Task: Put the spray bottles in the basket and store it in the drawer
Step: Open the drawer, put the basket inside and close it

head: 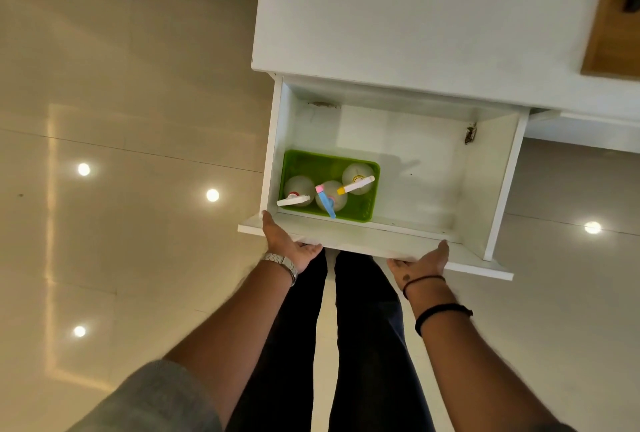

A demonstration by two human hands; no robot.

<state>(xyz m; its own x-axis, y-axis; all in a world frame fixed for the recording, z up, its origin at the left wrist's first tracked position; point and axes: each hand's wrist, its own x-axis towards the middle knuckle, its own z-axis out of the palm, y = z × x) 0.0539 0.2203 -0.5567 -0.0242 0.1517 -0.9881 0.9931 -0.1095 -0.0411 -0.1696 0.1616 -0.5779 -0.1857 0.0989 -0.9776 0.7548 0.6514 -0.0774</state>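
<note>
Now your left hand and your right hand both touch the near front of the open white drawer, each with its thumb up on the top edge. Your fingers go under the front, so it is hard to tell if they curl or lie flat. The green basket sits in the drawer's near left corner, with three spray bottles standing inside it.

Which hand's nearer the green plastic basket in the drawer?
Left. Left hand touches the white drawer front just below the green plastic basket; right hand touches it farther right, past the basket.
</note>
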